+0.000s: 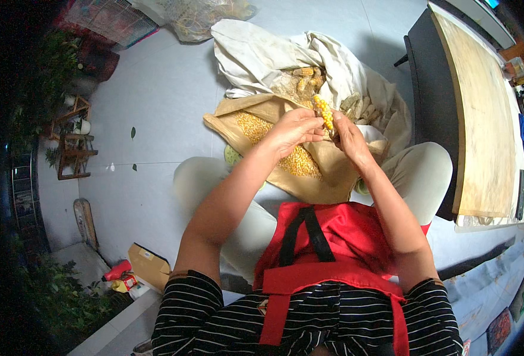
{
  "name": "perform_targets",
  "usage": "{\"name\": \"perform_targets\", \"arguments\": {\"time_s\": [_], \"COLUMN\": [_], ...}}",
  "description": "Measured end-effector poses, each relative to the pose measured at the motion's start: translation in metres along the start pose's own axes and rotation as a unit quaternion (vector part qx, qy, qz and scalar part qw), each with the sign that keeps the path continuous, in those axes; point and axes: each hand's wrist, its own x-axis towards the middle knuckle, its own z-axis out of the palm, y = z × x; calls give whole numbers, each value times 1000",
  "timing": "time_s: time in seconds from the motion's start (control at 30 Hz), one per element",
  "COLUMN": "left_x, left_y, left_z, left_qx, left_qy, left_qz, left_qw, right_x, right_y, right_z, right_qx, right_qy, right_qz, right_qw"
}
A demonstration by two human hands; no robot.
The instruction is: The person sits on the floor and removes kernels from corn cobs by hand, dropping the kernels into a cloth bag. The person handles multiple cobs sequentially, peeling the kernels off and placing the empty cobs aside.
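Note:
A yellow ear of dried corn (pixel 323 110) is held up at a slant between my two hands, above an opened tan sack (pixel 333 191). My left hand (pixel 298 128) has its fingers at the ear's lower left side. Against its right side presses the thumb of my right hand (pixel 350 137); that hand's other fingers are partly hidden. Loose corn kernels (pixel 299 162) lie in a heap on the tan sack. Just beyond, a white sack (pixel 262 53) gapes with several more ears of corn (pixel 306 73) inside. Pale stripped cobs (pixel 359 107) are piled at its right.
A dark cabinet (pixel 435 111) with a wooden board (pixel 480 124) on top stands at the right. A clear plastic bag (pixel 195 20) rests on the floor at the far side. Wooden plant stands (pixel 75 155) and an opened cardboard box (pixel 148 264) are at the left.

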Motion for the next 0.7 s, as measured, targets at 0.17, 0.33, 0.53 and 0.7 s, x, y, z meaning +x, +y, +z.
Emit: {"name": "perform_targets", "arguments": {"time_s": [0.17,0.33,0.53,0.7], "left_x": [8,13,20,28], "left_y": [1,3,-4,-9], "left_z": [2,9,13,18], "left_qx": [-16,-1,-74,-74], "left_qy": [-14,-14,-22,-26], "left_qz": [11,4,2,0], "left_qw": [1000,1000,997,997], "right_x": [6,-3,2,-2], "right_y": [4,-14,-10,-5], "right_z": [-4,-4,-6,-9], "right_qx": [-33,-104,-81,-110], "right_qy": [18,28,59,89], "right_qz": [-42,-95,-121,-107], "right_qw": [998,990,988,984]}}
